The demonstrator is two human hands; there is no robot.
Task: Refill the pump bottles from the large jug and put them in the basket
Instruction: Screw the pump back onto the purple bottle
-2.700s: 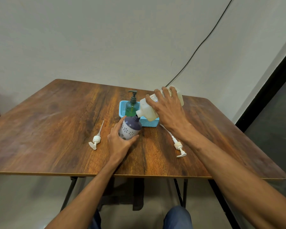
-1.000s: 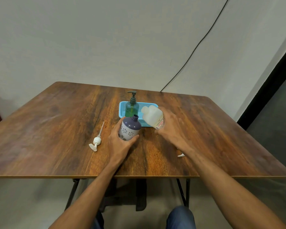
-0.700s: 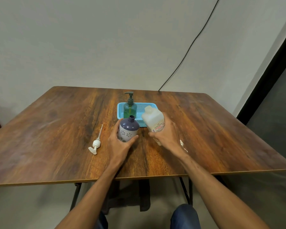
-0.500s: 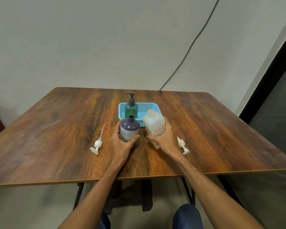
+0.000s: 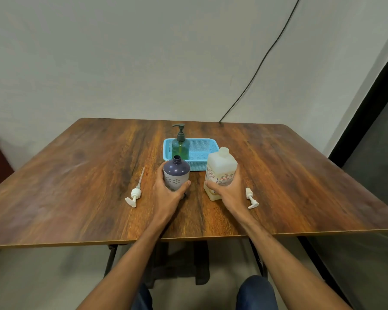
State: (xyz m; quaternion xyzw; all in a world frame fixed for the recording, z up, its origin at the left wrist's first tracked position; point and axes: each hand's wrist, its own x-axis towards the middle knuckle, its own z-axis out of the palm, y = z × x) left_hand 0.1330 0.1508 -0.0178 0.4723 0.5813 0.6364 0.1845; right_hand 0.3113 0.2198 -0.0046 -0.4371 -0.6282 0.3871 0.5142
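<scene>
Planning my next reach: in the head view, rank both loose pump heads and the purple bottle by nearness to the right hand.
1. Right pump head, just beside the right hand.
2. Purple bottle, leftward, in the left hand.
3. Left pump head, farthest left.

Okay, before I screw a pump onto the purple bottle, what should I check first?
1. Jug upright on the table: ok.
2. Left hand holds the purple bottle: ok.
3. Its neck uncovered: ok.
4. Fill level inside: cannot tell, opaque.
5. Right hand free to take a pump head: not ok, it grips the jug.
6. Room in the basket beside the green bottle: ok.
</scene>
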